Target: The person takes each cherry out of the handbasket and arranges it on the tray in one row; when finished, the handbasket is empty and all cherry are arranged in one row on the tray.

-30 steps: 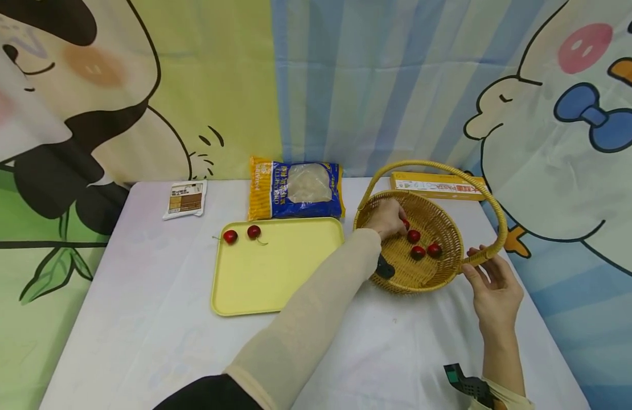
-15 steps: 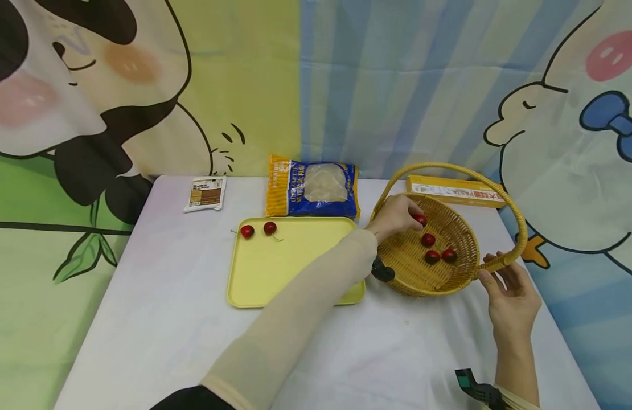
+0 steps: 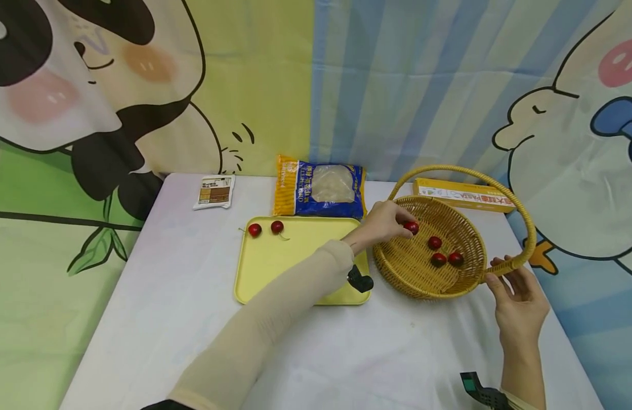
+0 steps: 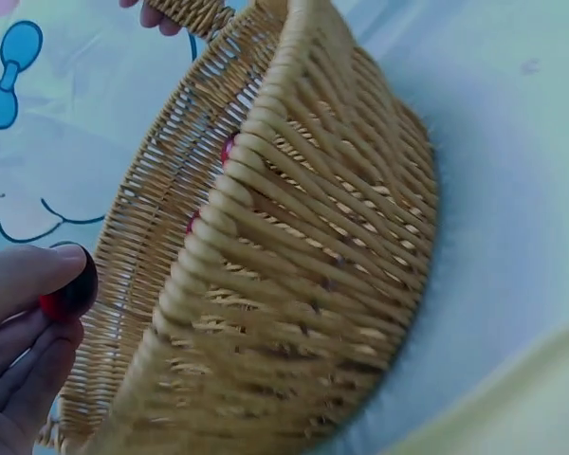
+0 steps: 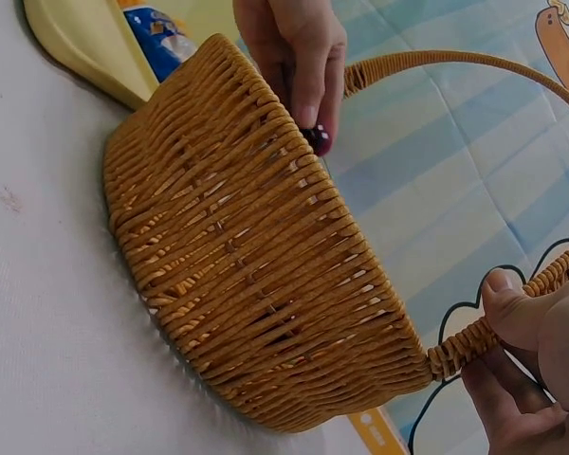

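Observation:
In the head view my left hand pinches a dark red cherry over the left side of a wicker basket. The left wrist view shows this cherry between thumb and fingers, beside the woven rim. Several more cherries lie in the basket, among them one cherry near its middle. My right hand grips the lower right end of the basket handle, thumb on one side and fingers on the other, as the right wrist view shows. Two stemmed cherries rest on a yellow tray to the left.
Behind the tray lies a blue and yellow packet. A small white and brown sachet is at the back left, and a flat yellow box sits behind the basket. A cartoon-printed curtain borders the white table.
My left hand has come up and leftward out of the basket's inside with a cherry. My right hand still holds the handle. The head view has shifted slightly left.

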